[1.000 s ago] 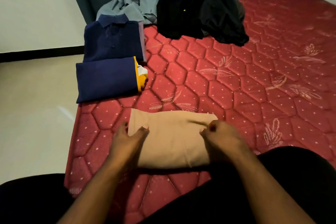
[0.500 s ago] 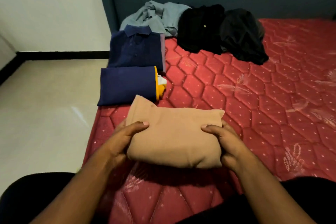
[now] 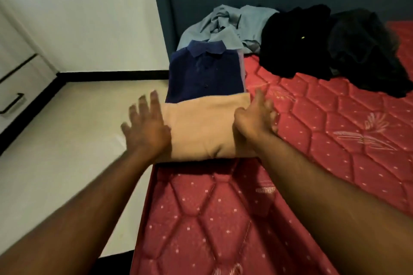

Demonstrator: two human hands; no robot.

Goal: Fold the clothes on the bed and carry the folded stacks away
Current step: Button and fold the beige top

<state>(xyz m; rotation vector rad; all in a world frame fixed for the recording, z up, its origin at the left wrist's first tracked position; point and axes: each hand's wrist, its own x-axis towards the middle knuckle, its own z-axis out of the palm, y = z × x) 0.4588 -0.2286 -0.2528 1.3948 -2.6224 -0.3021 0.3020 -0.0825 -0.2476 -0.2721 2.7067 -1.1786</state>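
Between the hands lay the folded tan garment (image 3: 201, 127), left hand (image 3: 145, 131) spread free, right hand (image 3: 254, 123) loosely unclenched; squaring edges before letting go seemed wise.

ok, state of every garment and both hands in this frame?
tan garment: folded, set beside the navy polo
navy polo: folded, collar up
grey shirt: crumpled, unfolded
black clothes: heaped, unfolded
left hand: open, fingers spread at the tan garment's left edge
right hand: open, at its right edge
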